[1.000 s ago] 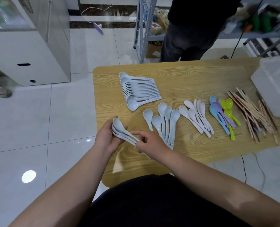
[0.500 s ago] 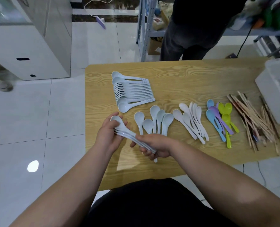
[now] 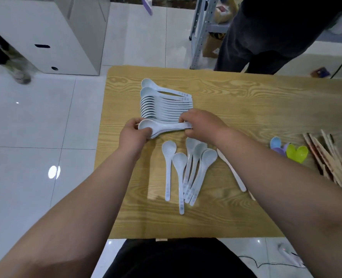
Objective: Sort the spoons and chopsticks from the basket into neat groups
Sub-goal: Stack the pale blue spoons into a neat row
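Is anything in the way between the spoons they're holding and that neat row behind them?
Nothing visible. The held spoons sit right at the near end of the spoon row; the loose spoons lie closer to the person, off that path.

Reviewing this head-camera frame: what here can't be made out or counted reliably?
Head view:
Stack of pale blue plastic spoons in hand: count unclear; left hand and right hand cover its ends.
White plastic spoons: mostly behind the right forearm.
Blue, purple and green plastic spoons: only the bowls show; the forearm hides the handles.
Wooden chopsticks: cut off by the right edge.
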`<state>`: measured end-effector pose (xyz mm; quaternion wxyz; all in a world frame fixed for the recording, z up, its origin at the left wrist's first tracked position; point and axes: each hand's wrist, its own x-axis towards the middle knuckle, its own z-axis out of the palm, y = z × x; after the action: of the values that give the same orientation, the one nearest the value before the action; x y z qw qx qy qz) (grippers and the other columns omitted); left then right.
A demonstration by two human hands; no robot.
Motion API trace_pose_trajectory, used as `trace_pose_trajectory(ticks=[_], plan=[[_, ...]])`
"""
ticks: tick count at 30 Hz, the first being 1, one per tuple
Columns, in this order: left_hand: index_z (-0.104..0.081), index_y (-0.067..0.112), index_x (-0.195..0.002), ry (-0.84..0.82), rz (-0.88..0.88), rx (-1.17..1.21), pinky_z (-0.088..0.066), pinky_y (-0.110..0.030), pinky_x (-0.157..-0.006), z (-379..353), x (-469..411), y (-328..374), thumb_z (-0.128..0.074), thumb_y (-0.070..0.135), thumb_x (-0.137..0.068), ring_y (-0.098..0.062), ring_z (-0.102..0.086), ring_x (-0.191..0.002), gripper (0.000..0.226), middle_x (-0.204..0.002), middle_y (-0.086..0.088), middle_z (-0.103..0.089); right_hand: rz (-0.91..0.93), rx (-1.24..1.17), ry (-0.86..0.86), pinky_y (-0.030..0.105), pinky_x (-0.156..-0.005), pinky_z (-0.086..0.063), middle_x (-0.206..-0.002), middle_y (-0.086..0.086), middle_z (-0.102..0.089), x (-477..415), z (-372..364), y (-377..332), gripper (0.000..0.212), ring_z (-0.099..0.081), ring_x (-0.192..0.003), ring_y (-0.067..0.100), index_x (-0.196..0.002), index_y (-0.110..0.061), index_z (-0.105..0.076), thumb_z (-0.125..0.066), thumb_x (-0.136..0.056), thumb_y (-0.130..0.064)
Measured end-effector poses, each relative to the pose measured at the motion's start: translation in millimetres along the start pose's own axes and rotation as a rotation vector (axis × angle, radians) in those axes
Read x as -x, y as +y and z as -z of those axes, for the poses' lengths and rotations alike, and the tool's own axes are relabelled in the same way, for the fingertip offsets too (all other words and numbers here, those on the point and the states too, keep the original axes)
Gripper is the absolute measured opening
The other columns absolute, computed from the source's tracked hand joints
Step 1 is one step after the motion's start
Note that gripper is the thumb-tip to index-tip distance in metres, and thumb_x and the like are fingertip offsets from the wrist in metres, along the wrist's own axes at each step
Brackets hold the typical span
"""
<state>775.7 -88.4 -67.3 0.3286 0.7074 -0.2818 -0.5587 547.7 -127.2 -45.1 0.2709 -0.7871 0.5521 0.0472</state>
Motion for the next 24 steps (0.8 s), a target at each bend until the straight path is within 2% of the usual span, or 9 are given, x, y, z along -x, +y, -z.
trace_pose_trajectory(ticks=[6, 8, 10, 14, 19, 22, 24], plan=[[-0.064, 0.024, -0.103, 0.098, -0.123, -0.262, -0.048, -0.029, -0.066, -9.5, -13.9, -14.5, -0.072, 0.017, -0.075, -0.014, -0.063, -0.083, 0.03, -0.101, 0.005, -0.066, 0.051, 0.004, 0.035, 0.032, -0.086, -0.044, -0.119, 0.002, -0.054, -21.9, -28.9, 23.0, 0.03, -0.052, -0.113, 0.021, -0.119, -0.023, -0.067, -0.063, -0.09, -0.018], [-0.062, 0.023, -0.103, 0.119, -0.178, -0.341, -0.046, -0.027, -0.061, -9.9, -15.6, -18.1, -0.073, 0.019, -0.077, -0.011, -0.061, -0.078, 0.029, -0.1, 0.006, -0.066, 0.071, 0.024, 0.039, 0.036, -0.093, -0.045, -0.121, 0.003, -0.057, -24.0, -35.0, 26.1, 0.032, -0.049, -0.12, 0.023, -0.122, -0.022, -0.066, -0.064, -0.09, -0.018], [-0.062, 0.022, -0.101, 0.143, -0.226, -0.384, -0.044, -0.026, -0.058, -11.4, -18.7, -20.6, -0.074, 0.019, -0.078, -0.011, -0.06, -0.074, 0.026, -0.096, 0.004, -0.065, 0.077, 0.044, 0.046, 0.037, -0.093, -0.045, -0.12, 0.004, -0.059, -26.9, -40.3, 29.1, 0.031, -0.049, -0.12, 0.026, -0.12, -0.02, -0.065, -0.064, -0.089, -0.018], [-0.062, 0.022, -0.097, 0.163, -0.282, -0.442, -0.044, -0.025, -0.058, -11.6, -23.2, -26.6, -0.074, 0.019, -0.077, -0.013, -0.061, -0.077, 0.024, -0.094, 0.0, -0.065, 0.074, 0.064, 0.064, 0.032, -0.085, -0.041, -0.116, 0.003, -0.057, -29.5, -48.8, 29.0, 0.025, -0.049, -0.117, 0.024, -0.114, -0.018, -0.063, -0.063, -0.089, -0.017], [-0.058, 0.026, -0.096, 0.168, -0.334, -0.479, -0.049, -0.028, -0.062, -9.5, -29.6, -36.4, -0.073, 0.023, -0.076, -0.016, -0.062, -0.082, 0.025, -0.099, 0.0, -0.062, 0.084, 0.021, 0.06, 0.04, -0.096, -0.045, -0.12, 0.004, -0.055, -24.0, -61.2, 29.6, 0.035, -0.047, -0.119, 0.026, -0.122, -0.018, -0.061, -0.069, -0.09, -0.029], [-0.053, 0.026, -0.094, 0.177, -0.35, -0.505, -0.052, -0.032, -0.067, -7.3, -28.6, -43.3, -0.076, 0.024, -0.078, -0.018, -0.06, -0.081, 0.027, -0.098, -0.001, -0.058, 0.114, 0.001, 0.174, 0.046, -0.092, -0.048, -0.111, 0.009, -0.058, -17.3, -71.4, 31.0, 0.034, -0.053, -0.11, 0.033, -0.118, -0.012, -0.065, -0.069, -0.088, -0.028], [-0.051, 0.025, -0.091, 0.167, -0.345, -0.514, -0.049, -0.03, -0.065, -5.0, -28.5, -49.2, -0.077, 0.023, -0.079, -0.019, -0.058, -0.08, 0.029, -0.097, -0.002, -0.056, 0.125, -0.01, 0.252, 0.048, -0.085, -0.051, -0.104, 0.01, -0.06, -13.6, -77.6, 31.2, 0.03, -0.056, -0.103, 0.035, -0.113, -0.009, -0.067, -0.061, -0.087, -0.022]])
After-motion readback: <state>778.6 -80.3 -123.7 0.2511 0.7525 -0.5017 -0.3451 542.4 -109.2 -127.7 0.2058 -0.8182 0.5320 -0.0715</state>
